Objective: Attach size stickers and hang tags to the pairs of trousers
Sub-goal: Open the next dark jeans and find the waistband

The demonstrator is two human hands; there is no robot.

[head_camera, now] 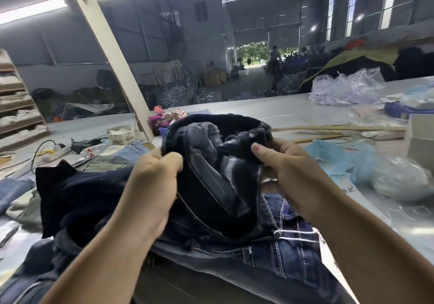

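Note:
A pair of dark denim trousers [211,162] is lifted above the table, bunched, with the waistband open toward me. My left hand [155,179] grips the waistband's left side. On the right side, my right hand [288,165] pinches the fabric with the thumb on top. Beneath them lies a blue pair of jeans [288,254] with white stitching and a white string [296,235] on it. More dark trousers [77,198] are piled at the left. No sticker or tag is visible in either hand.
The grey table [270,108] carries a bag of clear plastic fasteners [345,89], light blue plastic bags [340,160], wooden sticks [340,128], a small white box [121,135], cables and a power strip [56,149]. A slanted wooden post [112,61] rises at the left.

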